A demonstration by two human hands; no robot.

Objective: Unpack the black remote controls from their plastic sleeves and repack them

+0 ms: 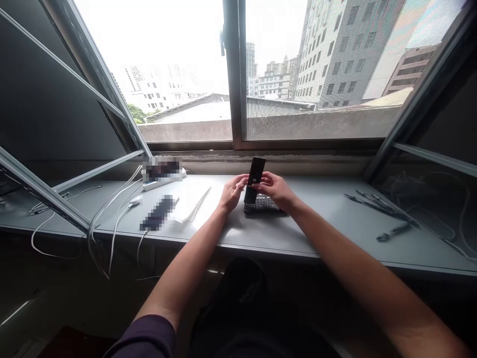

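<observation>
A black oblong slab (256, 171) with a small pale round mark stands tilted upright between my hands; its exact kind I cannot make out. My right hand (276, 189) grips it from the right, thumb and fingers closed about its edge. On the left side, the bent fingers of my left hand (233, 191) press against its edge. Below and behind the slab, a dark device with rows of keys (265, 203) lies on the desk, partly covered by the slab and my right hand.
White papers (196, 204) lie left of my hands on the grey desk (268, 238). Farther left are a power strip (160, 183), blurred over, a blurred dark thing (158, 214) and white cables (115, 214). Dark cables (380, 205) lie at right. Metal frames flank the window.
</observation>
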